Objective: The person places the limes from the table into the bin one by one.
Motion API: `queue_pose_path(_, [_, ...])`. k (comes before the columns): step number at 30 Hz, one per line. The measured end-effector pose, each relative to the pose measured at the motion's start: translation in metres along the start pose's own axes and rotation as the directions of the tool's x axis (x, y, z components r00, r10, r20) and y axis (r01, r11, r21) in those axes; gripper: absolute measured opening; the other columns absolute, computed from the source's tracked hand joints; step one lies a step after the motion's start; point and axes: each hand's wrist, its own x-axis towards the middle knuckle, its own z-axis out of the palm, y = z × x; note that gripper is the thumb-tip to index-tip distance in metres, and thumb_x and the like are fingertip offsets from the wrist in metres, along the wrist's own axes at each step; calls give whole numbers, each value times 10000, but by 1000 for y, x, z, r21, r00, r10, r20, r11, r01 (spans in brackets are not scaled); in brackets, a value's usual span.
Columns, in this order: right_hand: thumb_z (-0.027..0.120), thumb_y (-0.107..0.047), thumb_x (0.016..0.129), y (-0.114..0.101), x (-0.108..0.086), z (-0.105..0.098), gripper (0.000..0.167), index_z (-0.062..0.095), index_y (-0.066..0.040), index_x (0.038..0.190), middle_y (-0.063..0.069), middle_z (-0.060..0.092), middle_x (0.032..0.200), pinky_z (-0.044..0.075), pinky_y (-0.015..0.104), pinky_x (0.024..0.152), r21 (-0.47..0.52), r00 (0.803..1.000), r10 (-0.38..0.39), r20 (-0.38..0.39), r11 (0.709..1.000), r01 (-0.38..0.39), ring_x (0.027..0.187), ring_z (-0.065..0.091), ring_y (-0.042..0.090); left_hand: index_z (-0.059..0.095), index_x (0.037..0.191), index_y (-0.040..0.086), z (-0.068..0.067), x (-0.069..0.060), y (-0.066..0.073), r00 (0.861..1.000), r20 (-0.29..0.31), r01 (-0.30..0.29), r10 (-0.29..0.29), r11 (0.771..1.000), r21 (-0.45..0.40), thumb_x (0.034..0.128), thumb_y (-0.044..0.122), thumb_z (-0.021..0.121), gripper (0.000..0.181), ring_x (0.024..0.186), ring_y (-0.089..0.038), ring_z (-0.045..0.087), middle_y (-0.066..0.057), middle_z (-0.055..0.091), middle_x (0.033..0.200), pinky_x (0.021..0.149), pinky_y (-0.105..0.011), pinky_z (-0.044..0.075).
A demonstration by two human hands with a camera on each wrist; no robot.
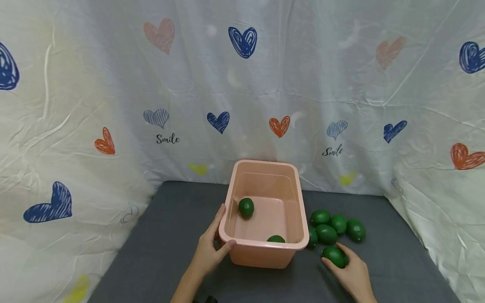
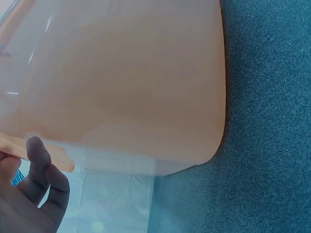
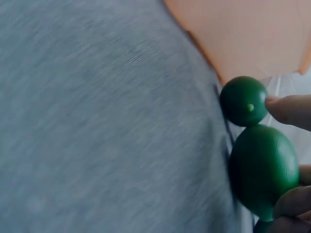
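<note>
A pink plastic bin (image 1: 257,256) stands on the dark table, with one green lime (image 1: 246,207) at its left inside and another lime (image 1: 276,239) partly hidden behind the front rim. My left hand (image 1: 206,251) grips the bin's left rim near the front corner; in the left wrist view its curled fingers (image 2: 57,187) meet the rim by the bin wall (image 2: 136,92). To the right of the bin, my right hand (image 1: 353,273) holds a lime (image 1: 333,256) between thumb and fingers, low by the tabletop. The right wrist view shows this lime (image 3: 265,170) beside another.
Several more limes (image 1: 326,234) lie clustered against the bin's right side. Grey cloth covers the table (image 1: 166,235). A white curtain (image 1: 257,84) printed with hearts hangs behind and along both sides.
</note>
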Motion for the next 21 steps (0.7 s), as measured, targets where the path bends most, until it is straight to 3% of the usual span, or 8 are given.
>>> queue_pose_path(8, [864, -483, 863, 10, -4, -4, 875, 566, 87, 1456, 374, 614, 1370, 542, 656, 942, -100, 998, -21, 67, 995, 28, 1147, 656, 530, 272, 1703, 238, -1, -1, 0, 1000, 10, 13, -13, 1000, -5, 927, 182, 811, 946, 1556, -297, 328, 36, 250, 1754, 1162, -249, 356])
queue_pose_path(13, [861, -400, 885, 13, -5, -4, 782, 586, 76, 1440, 375, 625, 1354, 544, 662, 934, -108, 998, -32, 57, 993, 38, 1135, 661, 540, 280, 1701, 220, 0, 0, -3, 1000, -6, -17, 17, 1000, -1, 929, 209, 810, 936, 1553, -276, 339, 4, 267, 1752, 1158, -219, 355])
queue_pose_path(21, [866, -392, 887, 9, -3, -5, 762, 600, 70, 1431, 366, 633, 1348, 539, 658, 942, -94, 998, -49, 43, 994, 53, 1128, 667, 526, 283, 1699, 195, 1, 0, -5, 999, -9, -51, 51, 999, -10, 937, 220, 809, 926, 1549, -264, 342, -2, 263, 1752, 1153, -207, 361])
